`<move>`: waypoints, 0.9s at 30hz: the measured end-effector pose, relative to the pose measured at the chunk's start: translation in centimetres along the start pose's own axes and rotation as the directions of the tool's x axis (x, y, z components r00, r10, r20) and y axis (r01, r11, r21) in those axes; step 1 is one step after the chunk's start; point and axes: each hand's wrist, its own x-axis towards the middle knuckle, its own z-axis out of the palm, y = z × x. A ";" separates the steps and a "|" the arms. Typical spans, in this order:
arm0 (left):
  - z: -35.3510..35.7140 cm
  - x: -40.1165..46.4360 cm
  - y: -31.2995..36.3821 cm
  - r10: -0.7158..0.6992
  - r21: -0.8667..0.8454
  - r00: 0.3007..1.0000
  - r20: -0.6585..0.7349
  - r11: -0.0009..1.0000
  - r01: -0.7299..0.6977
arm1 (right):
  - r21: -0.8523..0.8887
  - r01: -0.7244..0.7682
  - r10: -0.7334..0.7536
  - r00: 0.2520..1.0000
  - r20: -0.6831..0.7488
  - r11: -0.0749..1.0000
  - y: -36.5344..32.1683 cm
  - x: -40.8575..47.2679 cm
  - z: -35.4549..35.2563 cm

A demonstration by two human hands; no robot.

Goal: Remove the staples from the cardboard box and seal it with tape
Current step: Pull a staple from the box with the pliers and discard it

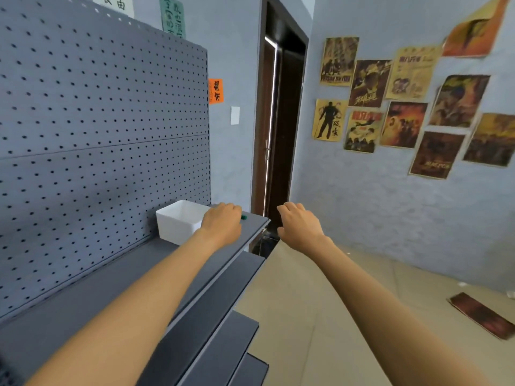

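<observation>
My left hand (223,222) reaches over the top grey shelf (106,288) with its fingers curled down around a small green-tipped object (244,217); only the green end shows past the knuckles. Just left of that hand stands a white plastic bin (178,221), its inside hidden from here. My right hand (299,222) hangs in the air beyond the shelf's end with loosely curled fingers and holds nothing. No cardboard box or tape is in view.
A grey pegboard (106,135) backs the shelf unit, and lower shelves (223,316) step out below. A dark doorway (281,129) lies ahead. Posters (404,107) cover the right wall, and one lies on the floor (482,314).
</observation>
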 end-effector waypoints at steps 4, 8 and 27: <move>1.6 5.5 -3.3 -0.048 -0.009 0.999 0.009 0.999 0.048 | 0.003 0.054 -0.054 0.998 -0.011 0.999 0.3 7.1 1.4; 2.4 10.6 -6.9 -0.104 -0.023 0.994 -0.018 0.994 0.104 | 0.047 0.078 -0.077 0.997 -0.023 0.996 0.4 13.5 2.7; 12.2 18.1 -13.2 -0.492 -0.005 0.861 0.126 0.868 0.497 | 0.312 0.218 -0.324 0.882 0.344 0.925 -1.1 29.2 19.1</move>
